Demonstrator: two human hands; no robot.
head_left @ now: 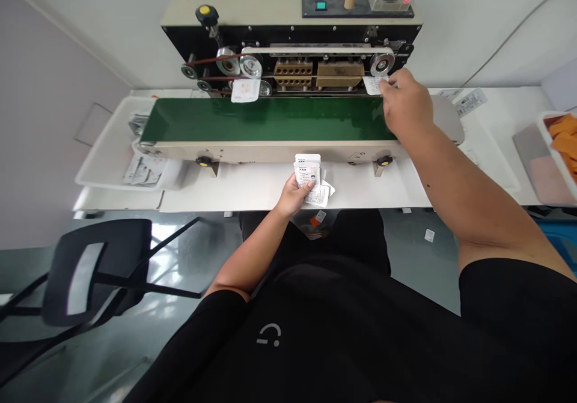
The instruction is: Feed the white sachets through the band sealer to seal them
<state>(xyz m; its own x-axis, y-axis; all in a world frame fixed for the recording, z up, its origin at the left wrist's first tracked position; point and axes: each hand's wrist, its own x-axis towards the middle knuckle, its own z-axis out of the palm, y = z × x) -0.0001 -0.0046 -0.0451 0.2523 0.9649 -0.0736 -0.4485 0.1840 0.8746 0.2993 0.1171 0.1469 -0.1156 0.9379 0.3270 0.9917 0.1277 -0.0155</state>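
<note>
White walls [455, 24] stand behind a white table [252, 187] bearing a beige-and-black machine [252, 6], its green belt [270, 118] stretching left to right; at the left, a tray [100, 142] holds pouches [144, 170]; next, a lone white packet [246, 90] sits under the machine's left rollers, well apart from both hands; mid-scene, near side of the belt, the left hand [295, 197] grips a fanned stack of packets [308, 172], thumb on top; farther right and farther off, the right hand [408, 104] pinches a single packet [372, 85], which lies left of its fingertips at the machine's right end; its long side seems parallel to the belt, though fingers cover part; whether its far edge is caught, I cannot tell; farthest right, a bin [536, 172] holds orange material [565, 139].
</note>
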